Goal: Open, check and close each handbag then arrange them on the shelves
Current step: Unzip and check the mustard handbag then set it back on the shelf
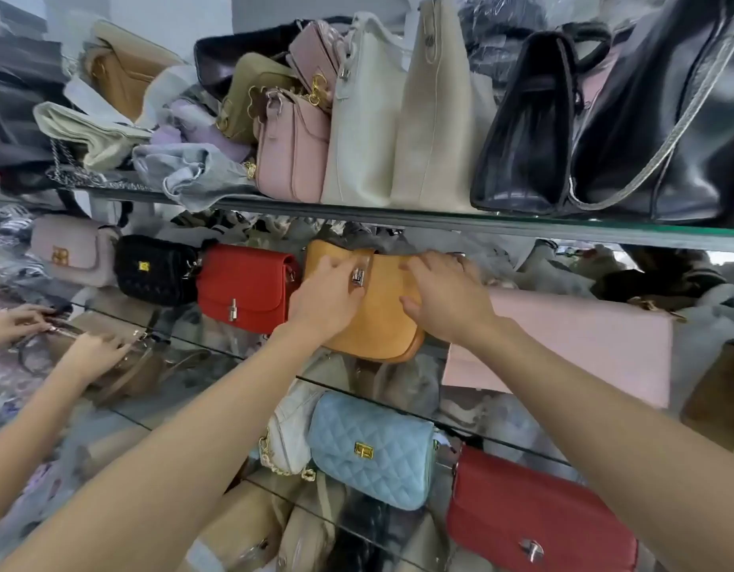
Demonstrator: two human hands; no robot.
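A mustard-yellow handbag (382,315) with a silver clasp (358,277) stands on the middle glass shelf (250,353), flap down. My left hand (326,301) lies on its left front, fingers spread beside the clasp. My right hand (443,299) rests on its right side, fingers reaching over the top edge and thumb on the front. To the left of it stand a red bag (245,286), a black quilted bag (155,270) and a pale pink bag (72,251).
The top shelf (481,225) holds several cream, pink and black bags. A flat pink bag (563,344) lies right of the yellow one. Below sit a light blue quilted bag (371,450) and another red bag (538,513). Another person's hands (89,353) handle a brown bag at the left.
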